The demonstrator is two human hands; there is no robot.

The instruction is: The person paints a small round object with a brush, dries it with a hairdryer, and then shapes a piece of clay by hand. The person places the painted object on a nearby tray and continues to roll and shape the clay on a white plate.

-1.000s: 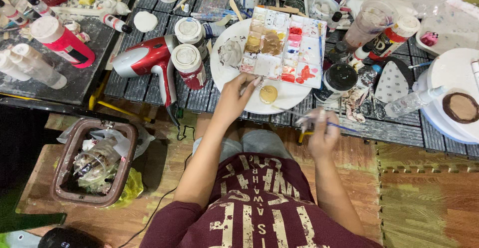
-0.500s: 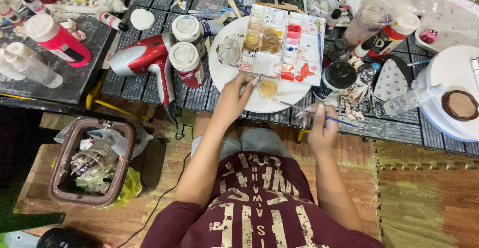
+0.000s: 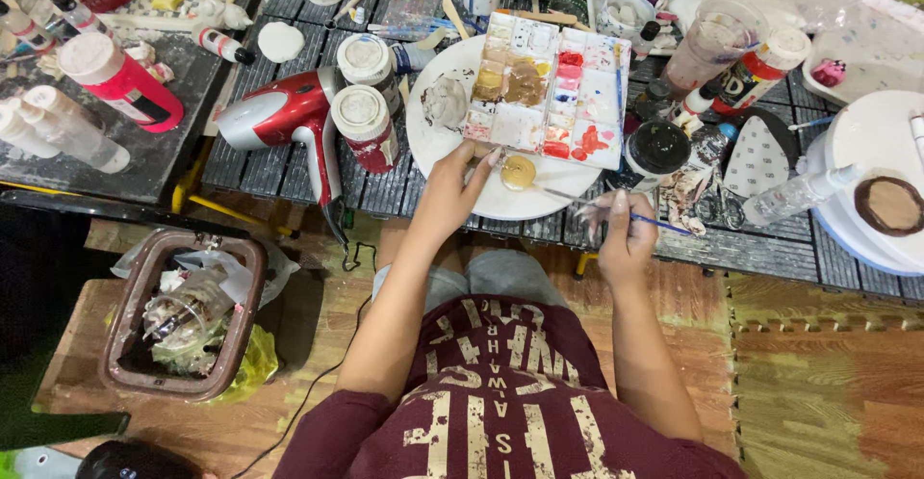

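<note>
My left hand [image 3: 454,188] rests on the near rim of a round white plate [image 3: 433,166], fingers spread by the paint palette [image 3: 549,89] that lies on it. A small dab of tan paint [image 3: 518,172] sits on the plate just right of those fingers. My right hand [image 3: 624,233] grips a thin blue-handled paintbrush [image 3: 616,211], its tip pointing left toward the tan paint. The palette holds wells of brown, red and pale colours.
A red hair dryer [image 3: 289,113] and two white-capped paint jars [image 3: 361,123] lie left of the plate. A red bottle [image 3: 120,79] stands far left. A white round turntable [image 3: 881,166] with a brown disc sits at right. A bin of rubbish [image 3: 183,310] is on the floor.
My right hand has moved left and up toward the plate, bringing the brush tip near the tan paint. The left hand has stayed on the plate's rim.
</note>
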